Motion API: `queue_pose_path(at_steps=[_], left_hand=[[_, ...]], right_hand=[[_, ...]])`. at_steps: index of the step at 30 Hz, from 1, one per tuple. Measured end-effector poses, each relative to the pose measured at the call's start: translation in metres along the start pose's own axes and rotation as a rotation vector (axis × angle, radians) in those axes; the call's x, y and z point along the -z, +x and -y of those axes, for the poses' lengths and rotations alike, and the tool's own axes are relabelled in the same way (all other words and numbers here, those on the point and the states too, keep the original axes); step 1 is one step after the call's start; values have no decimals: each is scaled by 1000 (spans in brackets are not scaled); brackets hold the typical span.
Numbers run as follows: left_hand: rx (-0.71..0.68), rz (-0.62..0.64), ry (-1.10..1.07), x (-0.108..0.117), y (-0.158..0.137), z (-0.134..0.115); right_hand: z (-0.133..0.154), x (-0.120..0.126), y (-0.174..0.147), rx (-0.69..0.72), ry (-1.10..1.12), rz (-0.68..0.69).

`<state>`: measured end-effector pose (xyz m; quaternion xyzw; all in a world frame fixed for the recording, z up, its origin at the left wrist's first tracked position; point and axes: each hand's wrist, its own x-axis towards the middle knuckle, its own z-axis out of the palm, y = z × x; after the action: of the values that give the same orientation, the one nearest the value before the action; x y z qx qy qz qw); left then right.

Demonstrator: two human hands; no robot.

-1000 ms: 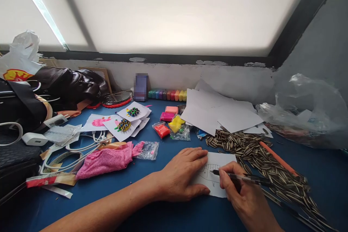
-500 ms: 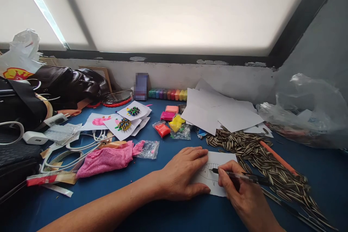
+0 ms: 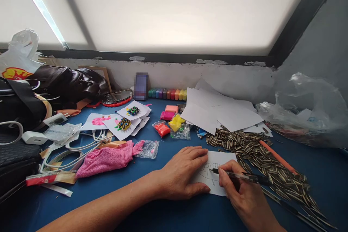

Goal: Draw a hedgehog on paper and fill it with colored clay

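Observation:
My right hand (image 3: 244, 192) grips a black pen (image 3: 236, 175), its tip touching a small white sheet of paper (image 3: 221, 157). On that paper is a line drawing (image 3: 209, 174) of a rounded shape with rows of short marks inside; part of it is covered by my hands. My left hand (image 3: 186, 174) lies flat over the paper's left side, fingers stretched out and thumb apart. Just beyond my right hand spreads a heap of striped sunflower seeds (image 3: 247, 148), with an orange stick (image 3: 278, 157) lying on it.
Behind the paper are larger white sheets (image 3: 212, 108) and bagged red clay (image 3: 162, 129). Cards with seed-and-clay figures (image 3: 123, 124), a pink cloth (image 3: 106, 159) and white cables (image 3: 70, 168) lie left. A clear plastic bag (image 3: 307, 101) sits right; tweezers (image 3: 293, 210) lie near my right hand.
Both hands stay in nearly the same place. The pen tip remains on the drawing, with only a very slight shift of the pen.

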<state>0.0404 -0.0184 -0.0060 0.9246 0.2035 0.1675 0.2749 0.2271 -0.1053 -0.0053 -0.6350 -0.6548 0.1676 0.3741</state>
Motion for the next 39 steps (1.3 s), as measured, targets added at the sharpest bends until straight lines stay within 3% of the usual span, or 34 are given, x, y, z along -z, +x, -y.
queue_pose_path(at_steps=[15,20,32,39], left_hand=[[-5,-1,13,0,0,1],[-11,-2,8,-1,0,2],[-6,0,18,0,0,1],[-10,-1,15,0,1,1]], right_hand=[[-4,1,-2,-86,37,23],[-5,3,-2,-46,-46,-34],[-9,3,-3,-58,9,54],[-7,2,-2,-37,-3,27]])
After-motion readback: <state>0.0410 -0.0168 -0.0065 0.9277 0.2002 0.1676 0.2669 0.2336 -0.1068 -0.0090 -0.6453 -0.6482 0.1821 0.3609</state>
